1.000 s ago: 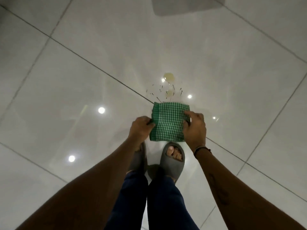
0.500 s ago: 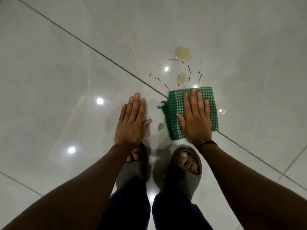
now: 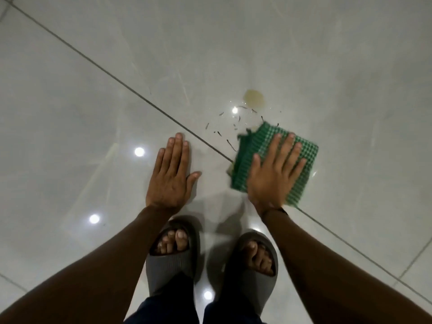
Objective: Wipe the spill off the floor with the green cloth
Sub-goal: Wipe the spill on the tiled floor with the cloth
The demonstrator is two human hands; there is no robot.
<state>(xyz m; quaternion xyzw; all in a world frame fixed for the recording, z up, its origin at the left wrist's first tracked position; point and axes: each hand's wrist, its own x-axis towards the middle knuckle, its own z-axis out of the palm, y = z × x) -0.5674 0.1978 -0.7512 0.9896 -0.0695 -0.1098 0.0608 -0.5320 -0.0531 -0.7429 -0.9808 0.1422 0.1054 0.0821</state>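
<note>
The green checked cloth [image 3: 306, 157] lies folded on the pale tiled floor, tilted to the right. My right hand [image 3: 273, 174] presses flat on it, fingers spread. Just beyond the cloth's far edge is the spill: a yellowish puddle [image 3: 254, 98] and several small dark flecks [image 3: 221, 132] scattered toward the left. The cloth's far corner touches the nearest flecks. My left hand [image 3: 171, 174] rests flat on the bare floor to the left of the cloth, fingers together, holding nothing.
My two feet in grey slides [image 3: 173, 256] [image 3: 253, 265] stand just behind my hands. A dark grout line [image 3: 131, 90] runs diagonally from the upper left under the cloth. Ceiling lights reflect as bright spots [image 3: 139, 151] on the glossy tiles.
A second ago both hands held the cloth up; since then it was laid on the floor. My right hand has now slid it slightly forward and turned it rightward, covering the nearer stain.
</note>
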